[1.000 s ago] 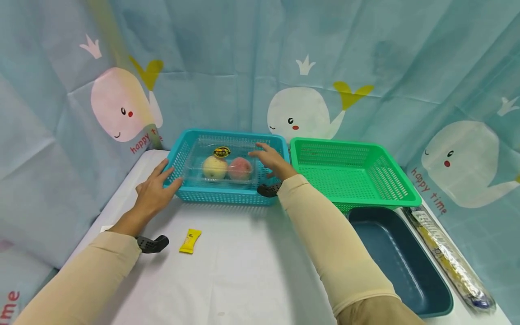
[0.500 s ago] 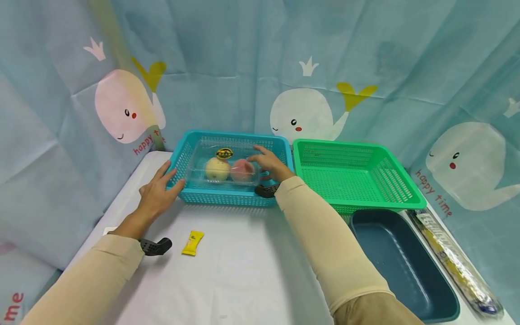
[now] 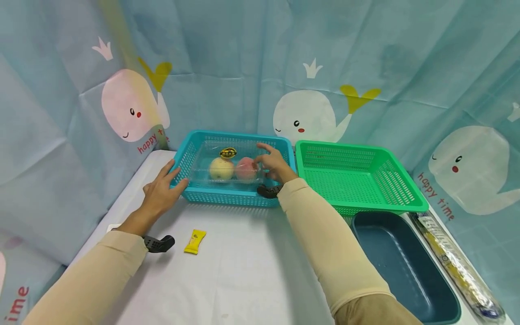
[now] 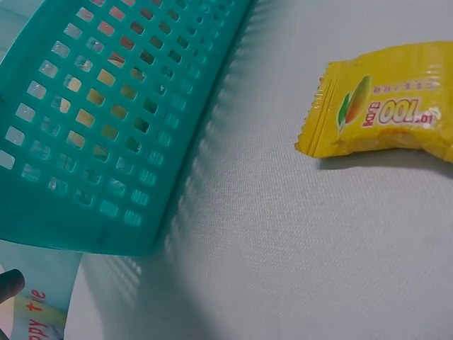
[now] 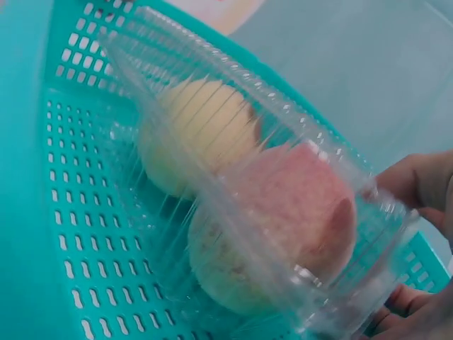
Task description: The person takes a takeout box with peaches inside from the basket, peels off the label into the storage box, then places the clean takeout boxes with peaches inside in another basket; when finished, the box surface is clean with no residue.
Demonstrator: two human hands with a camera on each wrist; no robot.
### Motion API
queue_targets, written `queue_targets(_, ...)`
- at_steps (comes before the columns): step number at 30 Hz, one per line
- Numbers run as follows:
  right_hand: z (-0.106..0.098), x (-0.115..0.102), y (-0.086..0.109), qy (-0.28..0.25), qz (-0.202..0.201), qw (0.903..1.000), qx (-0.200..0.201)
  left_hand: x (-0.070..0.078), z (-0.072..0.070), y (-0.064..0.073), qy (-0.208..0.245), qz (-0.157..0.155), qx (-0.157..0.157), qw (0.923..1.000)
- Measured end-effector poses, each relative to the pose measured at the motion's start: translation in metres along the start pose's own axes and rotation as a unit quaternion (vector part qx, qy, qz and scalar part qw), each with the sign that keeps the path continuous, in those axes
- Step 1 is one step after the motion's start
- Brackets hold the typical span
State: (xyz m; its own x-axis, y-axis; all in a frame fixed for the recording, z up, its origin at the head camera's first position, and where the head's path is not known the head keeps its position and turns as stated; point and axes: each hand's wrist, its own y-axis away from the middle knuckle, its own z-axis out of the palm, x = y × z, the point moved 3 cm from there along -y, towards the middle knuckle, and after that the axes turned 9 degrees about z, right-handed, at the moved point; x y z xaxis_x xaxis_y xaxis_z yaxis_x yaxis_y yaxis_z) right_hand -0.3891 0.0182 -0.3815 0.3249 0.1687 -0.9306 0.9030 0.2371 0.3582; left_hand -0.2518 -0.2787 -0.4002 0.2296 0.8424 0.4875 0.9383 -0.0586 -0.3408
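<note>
A clear plastic fruit box (image 3: 205, 158) with a black and yellow sticker (image 3: 228, 153) lies in the blue basket (image 3: 231, 197). Through its lid show a pale yellow peach (image 3: 221, 169) and a reddish one (image 3: 247, 169), side by side. My right hand (image 3: 276, 163) holds the right end of this box, with fingers at its upper and lower edges in the right wrist view. At the basket's left rim, my left hand (image 3: 161, 187) has its fingers spread and holds nothing. The left wrist view catches only a fingertip (image 4: 10, 283) beside the basket.
To the right stands a green basket (image 3: 341, 180), with a dark blue tub (image 3: 398, 253) in front of it. A long plastic-wrapped pack (image 3: 455, 266) lies along the table's right edge. One small yellow candy packet (image 3: 195, 241) lies on the white table. A printed curtain (image 3: 227, 108) hangs behind.
My right fingers have come from over the lid's right corner to the end of the fruit box. The left hand stays at the rim. The whole view has shifted slightly.
</note>
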Motion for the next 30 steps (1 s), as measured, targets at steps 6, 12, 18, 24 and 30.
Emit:
queue_targets(6,0.001,-0.005,0.006,-0.056,-0.016,0.9982,0.014,-0.001,0.000,-0.001,-0.001,-0.005,-0.003,1.0000)
queue_targets(12,0.000,-0.008,0.015,-0.120,-0.040,0.9917,0.026,-0.001,0.000,-0.001,0.006,-0.007,-0.005,0.9999)
queue_targets(18,-0.006,-0.013,0.023,-0.179,-0.059,0.9815,0.035,-0.001,0.001,0.000,0.011,-0.008,0.001,0.9999)
queue_targets(24,-0.011,-0.026,0.035,-0.206,-0.062,0.9763,0.020,-0.001,0.000,0.001,0.010,-0.008,-0.002,0.9999)
queue_targets(30,-0.018,-0.039,0.053,-0.223,-0.066,0.9726,0.001,-0.001,-0.001,0.001,0.013,-0.007,0.000,0.9999)
